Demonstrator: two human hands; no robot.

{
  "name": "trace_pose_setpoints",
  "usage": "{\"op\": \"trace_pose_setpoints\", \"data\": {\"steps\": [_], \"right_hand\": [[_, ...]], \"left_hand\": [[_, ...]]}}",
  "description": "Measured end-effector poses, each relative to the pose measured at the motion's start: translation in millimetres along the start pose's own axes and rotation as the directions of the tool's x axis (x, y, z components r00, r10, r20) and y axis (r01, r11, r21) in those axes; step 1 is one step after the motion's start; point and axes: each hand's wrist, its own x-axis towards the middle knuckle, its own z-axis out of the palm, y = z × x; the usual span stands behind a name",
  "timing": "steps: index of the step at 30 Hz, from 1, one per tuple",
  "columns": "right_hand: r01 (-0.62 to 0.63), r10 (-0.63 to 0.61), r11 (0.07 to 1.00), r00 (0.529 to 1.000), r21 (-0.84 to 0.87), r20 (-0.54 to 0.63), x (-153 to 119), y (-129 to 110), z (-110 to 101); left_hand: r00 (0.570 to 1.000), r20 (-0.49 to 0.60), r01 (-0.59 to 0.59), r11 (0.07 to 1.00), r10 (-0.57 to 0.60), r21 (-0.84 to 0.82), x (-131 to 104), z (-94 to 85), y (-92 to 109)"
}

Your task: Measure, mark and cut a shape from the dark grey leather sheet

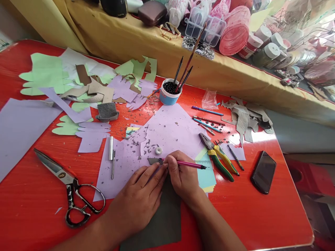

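- R hand (pixel 183 174) pinches a magenta pen (pixel 190 164), tip by the far end of the dark sheet (pixel 163 223); L hand (pixel 142 195) lies flat on it, fingers extended.
- Imo: press firmly w/ L, keep fingertips off the pen's path, light strokes; contact under the tip's hard to tell from here.
- Sheet's at the near edge of the red worktop (pixel 235 219), partly over lilac paper (pixel 172 129) w/ dark crumbs.
- Scissors (pixel 64 177) left, phone (pixel 263 172) right; jars etc. on the cloth-draped ledge (pixel 125 42) behind.

A craft workspace, judging by the scissors (pixel 62 176), pliers (pixel 208 144), paper cut-outs (pixel 45 71) and lidded jars (pixel 271 52).
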Motion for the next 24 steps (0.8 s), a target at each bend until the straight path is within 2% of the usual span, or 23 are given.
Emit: {"op": "trace_pose_setpoints", "data": {"steps": [17,20,24], "right_hand": [[0.086,-0.082,0.991,0.996,-0.101,0.04,2.1,0.8,1.5],[0.114,-0.114,0.993,0.994,-0.037,0.0,1.0,0.9,0.1],[0.013,-0.01,0.997,0.999,0.081,-0.047,-0.4,-0.5,-3.2]], "left_hand": [[1.0,-0.012,0.004,1.0,-0.004,0.005,1.4,0.5,-0.1],[1.0,-0.013,0.005,1.0,-0.004,0.01,1.1,1.4,-0.4],[1.0,-0.01,0.002,1.0,-0.002,0.015,1.4,1.7,-0.5]]}}
